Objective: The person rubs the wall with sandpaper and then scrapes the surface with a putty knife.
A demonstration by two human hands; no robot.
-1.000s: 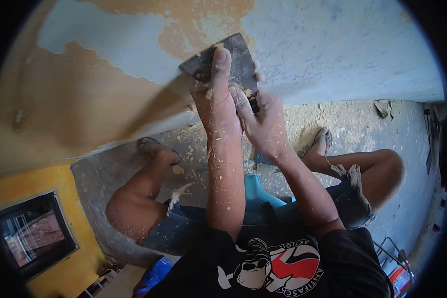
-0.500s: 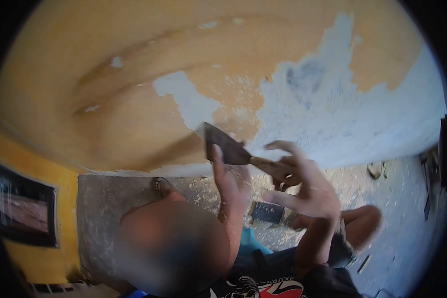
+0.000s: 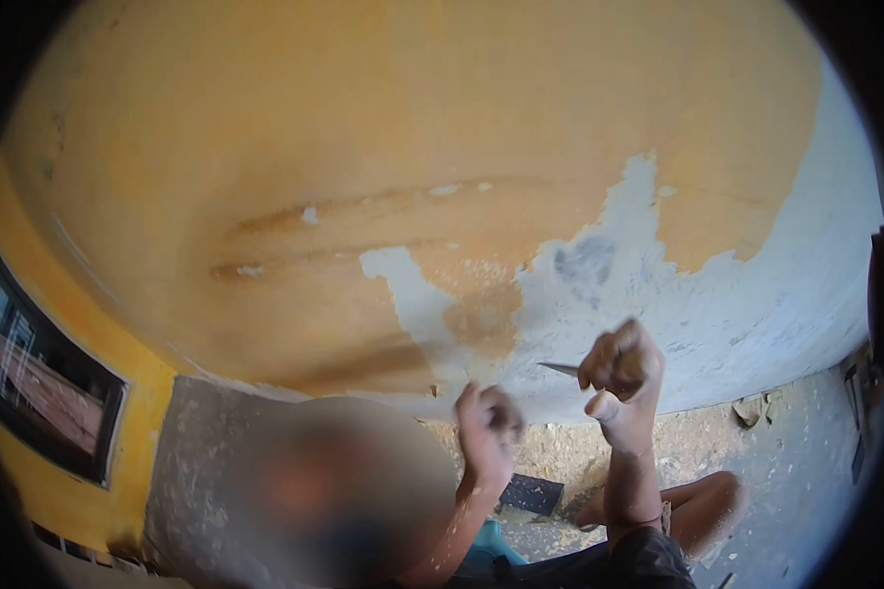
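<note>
My right hand (image 3: 624, 373) is closed around a scraper, raised in front of the wall. Only the scraper's thin blade (image 3: 558, 369) shows, nearly edge-on and pointing left; the fingers cover the handle. To its left, my left hand (image 3: 491, 422) is held apart from the tool, fingers curled in and slightly blurred, with no object visible in them. Both hands are near the foot of a yellow-painted wall (image 3: 363, 118). A pale bare patch (image 3: 697, 324) with ragged paint edges spreads behind the right hand, and a smaller one (image 3: 413, 294) lies to the left.
Paint flakes (image 3: 560, 442) litter the floor along the wall. A dark flat block (image 3: 530, 494) lies below my hands, near a teal object (image 3: 491, 540). A dark-framed window (image 3: 44, 383) is at left, and dark items (image 3: 859, 402) stand at right. A blurred round patch hides the lower left.
My left hand has come away from the scraper blade and curled up. My right hand has risen and turned the scraper edge-on. The view has tilted up, showing more wall.
</note>
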